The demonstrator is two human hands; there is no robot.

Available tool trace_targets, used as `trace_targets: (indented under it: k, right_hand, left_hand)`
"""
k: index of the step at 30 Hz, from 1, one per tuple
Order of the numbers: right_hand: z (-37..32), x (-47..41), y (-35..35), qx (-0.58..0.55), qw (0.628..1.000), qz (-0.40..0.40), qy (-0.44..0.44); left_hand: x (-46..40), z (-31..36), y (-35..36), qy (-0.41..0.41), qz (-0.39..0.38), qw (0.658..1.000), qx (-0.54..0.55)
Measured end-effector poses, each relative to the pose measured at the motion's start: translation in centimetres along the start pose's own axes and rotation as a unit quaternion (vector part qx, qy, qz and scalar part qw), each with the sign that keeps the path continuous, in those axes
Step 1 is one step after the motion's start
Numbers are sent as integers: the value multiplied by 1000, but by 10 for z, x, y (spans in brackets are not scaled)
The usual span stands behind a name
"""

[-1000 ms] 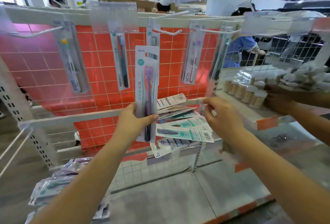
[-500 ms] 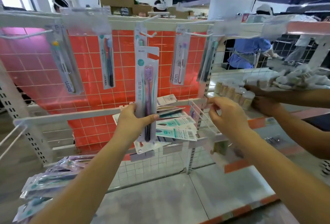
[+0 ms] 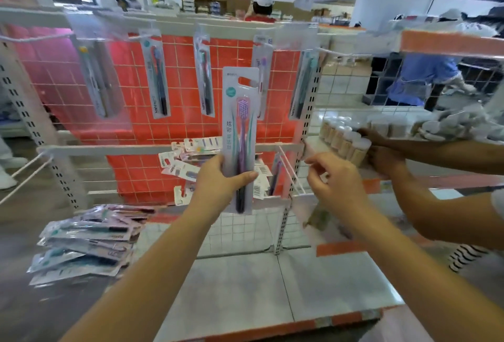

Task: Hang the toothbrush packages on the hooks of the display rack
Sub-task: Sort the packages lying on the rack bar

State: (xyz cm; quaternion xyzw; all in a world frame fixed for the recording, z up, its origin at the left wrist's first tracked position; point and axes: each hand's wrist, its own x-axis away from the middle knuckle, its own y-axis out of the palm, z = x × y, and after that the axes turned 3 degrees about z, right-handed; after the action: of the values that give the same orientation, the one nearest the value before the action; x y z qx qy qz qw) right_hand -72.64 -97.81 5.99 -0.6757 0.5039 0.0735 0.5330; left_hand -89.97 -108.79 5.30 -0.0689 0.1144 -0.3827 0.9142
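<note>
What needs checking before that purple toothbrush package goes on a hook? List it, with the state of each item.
1. Left hand grip on the purple toothbrush package: ok, held at its lower half.
2. Package upright, hang hole on top: ok.
3. Hang hole unblocked: ok.
4. Right hand free to help: ok, holds nothing.
5. Free hook on the top rail: cannot tell, blurred.
6. Another person's hands clear of the rack: ok, at the neighbouring shelf.
</note>
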Motion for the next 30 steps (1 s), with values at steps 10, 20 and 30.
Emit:
trace_targets:
  k: [10,20,30]
  right_hand:
    - [-38,14,-9,-316,940,-100,82]
    - [6,53,60,-391,912,-69,104]
    - [128,146,204,-419,893,-129,104]
  left_hand:
    - [54,9,59,-1,12,998,60]
    - [59,-79,77,16,1,1000,1]
    - [41,-302,89,68,-105,942,-312]
